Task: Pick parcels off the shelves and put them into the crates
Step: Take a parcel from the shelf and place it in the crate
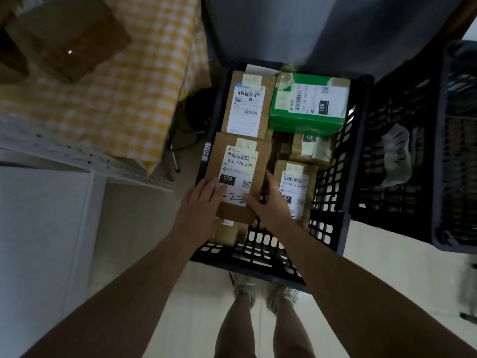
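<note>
Two bare hands meet on one brown cardboard parcel point(238, 174) at the near left of a black lattice crate point(333, 192). Left hand point(204, 205): fingers point(218, 191) spread flat, pressing on the parcel's near left edge and white shipping label. Right hand point(268, 200): fingers curl around the parcel's near right corner, thumb along its side. Neither hand is closed in a fist; both grip this same parcel, which lies on top of other boxes in the crate and seems to be being set down.

Moving outward, the crate already holds several parcels: another brown box point(247, 104) at the far left, a green box point(308, 104) at the far right, a small brown box point(309, 148) below it, and a labelled brown box point(294, 189) just beside the right hand. The crate looks nearly full.

A second black crate point(402, 161) stands to the right and appears to hold only a pale bag. At far left, a brown box point(67, 37) sits on a yellow checked cloth point(134, 94) above white shelving, so there is probably more picking left.
</note>
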